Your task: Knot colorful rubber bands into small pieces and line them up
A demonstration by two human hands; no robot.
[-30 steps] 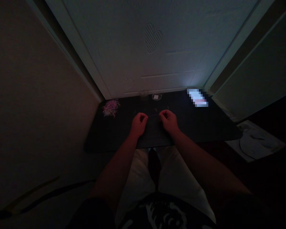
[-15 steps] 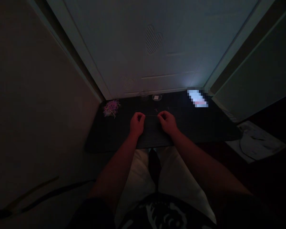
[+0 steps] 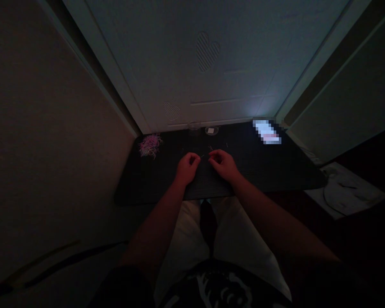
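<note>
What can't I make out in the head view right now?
All in the head view:
Thin piece at the left hand: material too small, dim.
Right hand: fingers and darkness hide whether it holds anything.
Small bits on the table: too tiny.
Bright screen: pixelated.
Clear cup: contents lost in darkness.

Black top (image 3: 186,280) worn, with whitish graphic (image 3: 224,286) printed across front; graphic made up of curved strokes and small rounded marks, exact motif not made out. Dark left sleeve (image 3: 123,280) ended above forearm; right sleeve (image 3: 335,278) largely lost in shadow. Pale, off-white trousers (image 3: 244,239) worn, soft creases shown on thighs. Left hand (image 3: 188,167) and right hand (image 3: 223,164) left bare.
</note>
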